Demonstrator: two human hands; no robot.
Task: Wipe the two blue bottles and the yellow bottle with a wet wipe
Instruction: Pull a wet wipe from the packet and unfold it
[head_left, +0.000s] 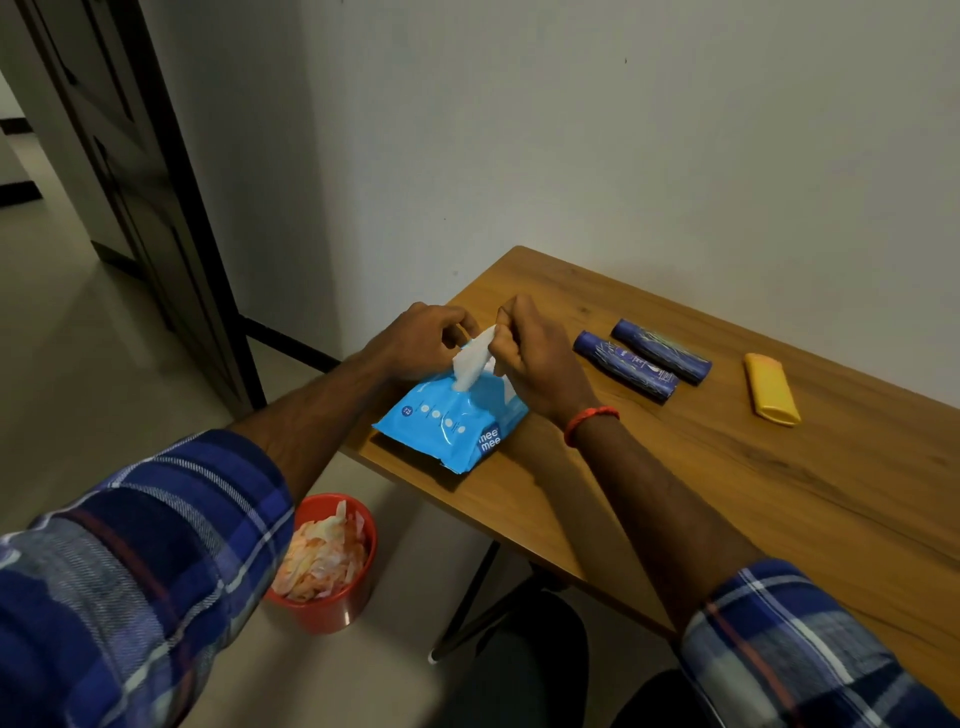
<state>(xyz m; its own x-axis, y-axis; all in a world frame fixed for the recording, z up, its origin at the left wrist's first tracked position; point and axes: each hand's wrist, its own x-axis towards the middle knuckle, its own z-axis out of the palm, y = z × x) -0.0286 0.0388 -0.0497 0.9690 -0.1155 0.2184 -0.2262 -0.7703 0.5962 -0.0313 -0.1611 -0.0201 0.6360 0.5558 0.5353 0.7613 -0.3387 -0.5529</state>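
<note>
Filling the right side of the view, a wooden table (779, 493) stands against a pale wall. Its right end is cut off by the frame, and plaid sleeves cover part of its near edge. On the floor under the table's left corner sits a red bin (337, 608), heaped with crumpled used wipes (322, 556) that hide its inside.

A blue pack of wipes (447, 426) lies flat at the table's left corner, its far end covered by both hands. To the right of the hands, the nearer blue bottle (626, 373) and the farther blue bottle (662, 351) lie on their sides, side by side and seemingly touching. Their labels are too dim to read. The yellow bottle (771, 389) lies flat farther right, apart from the blue pair. No hand touches any of the three.

The left hand (415, 343) rests over the pack's far left end with its fingers curled. Whether they pinch the sheet or only hang beside it cannot be told. The right hand (535, 358) is closed just beside it, fingertips pinching the top of a white wipe (472, 361). That wipe rises between the two hands, its lower end still inside the pack's opening. A thin orange band (589, 423) circles the right wrist.
</note>
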